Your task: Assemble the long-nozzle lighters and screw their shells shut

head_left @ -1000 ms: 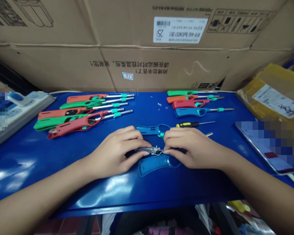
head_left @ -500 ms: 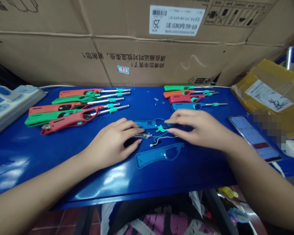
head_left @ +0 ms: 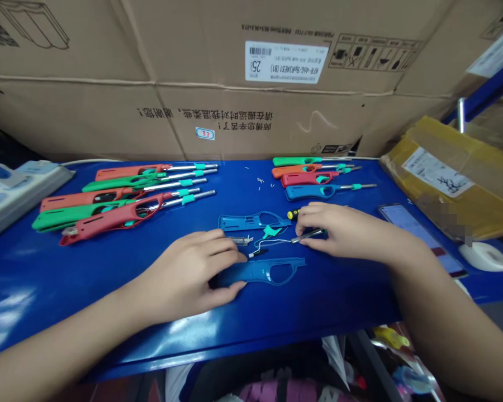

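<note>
My left hand (head_left: 188,271) straddles the left end of the nearer blue lighter shell half (head_left: 255,272), thumb on its near edge and fingers on its far edge. My right hand (head_left: 335,229) is closed, thumb and fingers pinching a metal lighter tube (head_left: 308,237). A white wire (head_left: 272,242) runs left from the tube. The other blue shell half (head_left: 245,222) lies beyond. Between the halves are a turquoise trigger (head_left: 271,231) and a clear fuel tank (head_left: 240,240), partly hidden by my left fingers. A yellow and black handle (head_left: 293,214) shows beside my right fingers.
Several assembled lighters (head_left: 126,195) lie at the left, more (head_left: 314,178) at the back right. White slivers (head_left: 260,181) are scattered between them. A carton (head_left: 209,123) stands behind. A power strip (head_left: 17,192) is at the left; a phone (head_left: 419,234) and yellow-taped parcel (head_left: 427,184) are at the right.
My left hand has moved from the fuel tank nearer to me, onto the near shell half. My right hand has shifted from the trigger to the metal tube. The view has tilted up slightly.
</note>
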Demonstrator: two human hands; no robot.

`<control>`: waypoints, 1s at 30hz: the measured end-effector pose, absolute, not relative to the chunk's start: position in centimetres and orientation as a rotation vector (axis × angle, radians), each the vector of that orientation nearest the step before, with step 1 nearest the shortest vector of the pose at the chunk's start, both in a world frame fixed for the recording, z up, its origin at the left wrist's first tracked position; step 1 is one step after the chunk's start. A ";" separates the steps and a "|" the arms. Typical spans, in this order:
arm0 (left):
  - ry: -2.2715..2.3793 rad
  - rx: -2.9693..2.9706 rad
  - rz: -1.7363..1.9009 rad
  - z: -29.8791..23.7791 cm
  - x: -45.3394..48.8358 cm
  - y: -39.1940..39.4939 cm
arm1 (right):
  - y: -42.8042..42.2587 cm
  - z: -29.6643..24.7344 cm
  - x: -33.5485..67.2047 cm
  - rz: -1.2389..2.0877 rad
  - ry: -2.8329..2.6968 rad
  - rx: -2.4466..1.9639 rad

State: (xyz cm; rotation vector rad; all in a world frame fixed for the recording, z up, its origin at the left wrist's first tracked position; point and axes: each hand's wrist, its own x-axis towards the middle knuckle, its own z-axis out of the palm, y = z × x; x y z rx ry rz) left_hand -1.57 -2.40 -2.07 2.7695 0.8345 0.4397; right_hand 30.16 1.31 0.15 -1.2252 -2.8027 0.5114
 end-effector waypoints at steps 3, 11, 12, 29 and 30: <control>0.884 2.750 0.295 -0.9 -2.4 -1.6 | 1.0 0.5 29.6 0.558 -2.761 -1.220; 1.095 2.504 0.603 -0.4 -1.5 -1.8 | -0.2 0.6 28.1 0.537 -2.627 -1.045; 1.107 2.473 0.604 -0.5 -1.3 -1.9 | -0.4 0.5 27.8 0.525 -2.630 -1.021; 0.895 2.419 0.743 -0.8 0.8 -1.9 | -0.3 -1.1 26.7 0.499 -2.579 -0.826; 0.892 2.433 0.753 -1.1 0.7 -1.9 | -0.3 -1.2 26.7 0.501 -2.581 -0.821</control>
